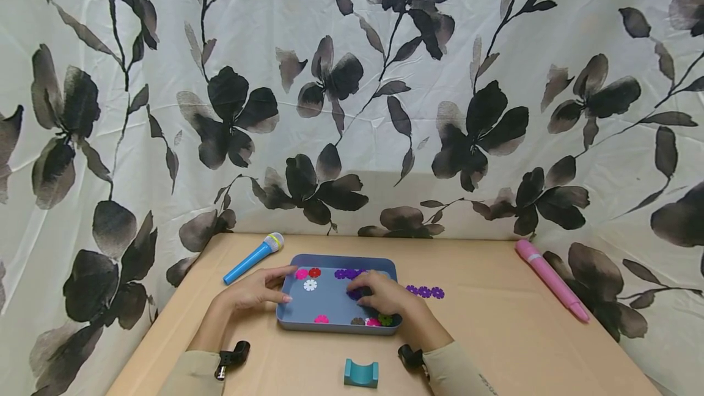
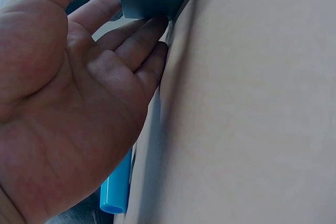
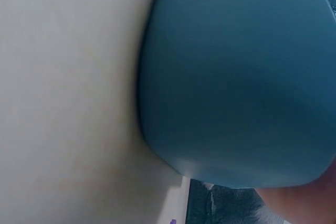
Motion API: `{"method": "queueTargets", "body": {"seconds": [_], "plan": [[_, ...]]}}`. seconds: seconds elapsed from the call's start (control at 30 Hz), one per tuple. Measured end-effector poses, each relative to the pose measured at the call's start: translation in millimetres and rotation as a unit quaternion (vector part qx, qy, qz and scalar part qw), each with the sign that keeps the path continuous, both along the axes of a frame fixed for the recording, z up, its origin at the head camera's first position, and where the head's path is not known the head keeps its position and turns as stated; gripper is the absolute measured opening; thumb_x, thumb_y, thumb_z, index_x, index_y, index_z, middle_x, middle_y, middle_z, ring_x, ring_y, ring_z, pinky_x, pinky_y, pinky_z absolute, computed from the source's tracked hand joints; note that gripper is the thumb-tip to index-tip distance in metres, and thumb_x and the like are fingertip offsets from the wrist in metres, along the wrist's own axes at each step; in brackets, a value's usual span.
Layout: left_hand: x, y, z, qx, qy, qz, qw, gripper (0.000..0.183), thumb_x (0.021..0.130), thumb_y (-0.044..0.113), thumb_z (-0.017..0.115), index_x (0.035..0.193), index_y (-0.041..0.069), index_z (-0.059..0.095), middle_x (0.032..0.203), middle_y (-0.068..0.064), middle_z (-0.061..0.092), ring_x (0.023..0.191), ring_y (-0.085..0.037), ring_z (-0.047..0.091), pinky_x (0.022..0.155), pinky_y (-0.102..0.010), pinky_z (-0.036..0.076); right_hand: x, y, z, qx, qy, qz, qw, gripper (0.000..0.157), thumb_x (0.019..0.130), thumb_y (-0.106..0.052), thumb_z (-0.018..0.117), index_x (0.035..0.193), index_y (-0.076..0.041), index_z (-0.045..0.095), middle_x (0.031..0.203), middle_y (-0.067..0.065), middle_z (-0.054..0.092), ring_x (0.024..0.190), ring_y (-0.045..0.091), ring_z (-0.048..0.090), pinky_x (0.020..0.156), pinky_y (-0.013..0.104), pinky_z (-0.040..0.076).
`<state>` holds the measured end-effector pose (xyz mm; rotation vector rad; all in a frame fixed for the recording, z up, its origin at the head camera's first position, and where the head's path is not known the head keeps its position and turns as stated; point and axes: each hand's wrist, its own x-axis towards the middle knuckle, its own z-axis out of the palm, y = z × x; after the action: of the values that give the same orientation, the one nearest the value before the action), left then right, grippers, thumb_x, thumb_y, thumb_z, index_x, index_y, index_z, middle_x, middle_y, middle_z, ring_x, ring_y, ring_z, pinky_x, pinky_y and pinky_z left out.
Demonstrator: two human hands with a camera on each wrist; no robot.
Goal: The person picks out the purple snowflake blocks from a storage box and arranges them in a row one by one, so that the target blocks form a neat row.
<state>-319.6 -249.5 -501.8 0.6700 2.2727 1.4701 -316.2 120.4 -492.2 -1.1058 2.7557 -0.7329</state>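
A shallow blue-grey tray (image 1: 308, 326) stands on the table, with small flower-shaped plastic pieces in several colours inside. My left hand (image 1: 255, 289) rests at its left side, index finger and thumb spread at the rim; in the left wrist view other fingers (image 2: 139, 43) touch the outer wall. My right hand (image 1: 385, 295) reaches over the right side and pinches at a purple flower piece (image 1: 354, 294), partly hidden by the fingers. Behind it lies a row of purple flower pieces (image 1: 346, 274). Pink (image 1: 301, 274), red (image 1: 315, 272) and white (image 1: 310, 285) pieces lie at the left.
More purple flower pieces (image 1: 425, 292) lie in a row on the table, right of the tray. A blue toy microphone (image 1: 253, 259) lies back left, a pink pen-shaped object (image 1: 552, 280) far right. A teal curved block (image 1: 361, 374) stands in front. A floral curtain (image 1: 352, 139) hangs behind.
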Motion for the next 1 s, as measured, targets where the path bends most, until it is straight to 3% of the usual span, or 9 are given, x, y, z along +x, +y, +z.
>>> {"method": "queueTargets", "body": {"seconds": [0.13, 0.27, 0.73, 1.0], "plan": [[-0.4, -0.1, -0.3, 0.002, -0.001, -0.001, 1.0, 0.082, 0.092, 0.021, 0.081, 0.159, 0.0, 0.038, 0.169, -0.024, 0.026, 0.158, -0.048, 0.016, 0.127, -0.056, 0.02, 0.3, 1.1, 0.0, -0.007, 0.008, -0.012, 1.0, 0.023, 0.094, -0.002, 0.074, 0.113, -0.014, 0.078, 0.108, -0.002, 0.071, 0.096, 0.011, 0.062, 0.087, 0.027, 0.058], [-0.2, -0.4, -0.6, 0.001, -0.001, 0.001, 1.0, 0.081, 0.092, 0.02, 0.081, 0.159, 0.001, 0.038, 0.169, -0.024, 0.026, 0.158, -0.048, 0.015, 0.127, -0.057, 0.02, 2.4, 1.2, 1.0, -0.006, 0.001, -0.018, 1.0, 0.016, 0.093, -0.002, 0.075, 0.103, -0.015, 0.077, 0.096, -0.004, 0.068, 0.085, 0.008, 0.055, 0.075, 0.022, 0.051], [-0.2, 0.2, -1.4, 0.008, -0.011, 0.004, 0.9999, 0.082, 0.092, 0.02, 0.081, 0.16, 0.002, 0.038, 0.17, -0.023, 0.026, 0.158, -0.047, 0.017, 0.126, -0.055, 0.023, 5.4, 1.0, 0.5, -0.003, -0.01, -0.041, 0.999, 0.014, 0.094, -0.009, 0.076, 0.1, -0.022, 0.075, 0.098, -0.011, 0.067, 0.087, 0.007, 0.055, 0.079, 0.023, 0.054], [0.9, 0.8, 0.6, 0.009, -0.014, 0.005, 0.9998, 0.083, 0.092, 0.02, 0.081, 0.16, 0.001, 0.037, 0.17, -0.023, 0.026, 0.158, -0.048, 0.016, 0.126, -0.056, 0.022, 3.6, 1.3, 0.5, -0.04, -0.019, -0.036, 0.998, 0.017, 0.091, -0.002, 0.076, 0.098, -0.017, 0.077, 0.095, -0.006, 0.062, 0.085, 0.008, 0.057, 0.074, 0.019, 0.054]]}}
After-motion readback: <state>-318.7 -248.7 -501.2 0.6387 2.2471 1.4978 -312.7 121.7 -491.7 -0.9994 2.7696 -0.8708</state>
